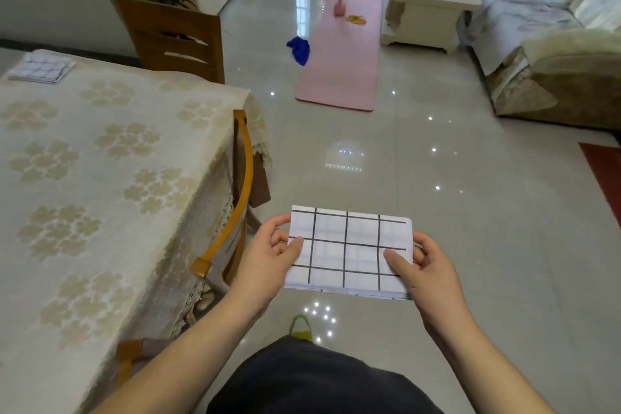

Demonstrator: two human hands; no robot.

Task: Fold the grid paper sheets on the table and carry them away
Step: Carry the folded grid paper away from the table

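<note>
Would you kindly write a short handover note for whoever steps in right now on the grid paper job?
Left hand: pinches the left edge of the folded grid sheet, thumb on top.
Right hand: pinches its right edge the same way.
The sheet is folded into a flat rectangle and held level over the tiled floor, off the table, which stands to the left.
A second stack of folded grid paper lies at the table's far left corner.
Done: the held sheet is folded and lifted away.
Left: carry it off, then probably come back for the stack on the table.
</note>
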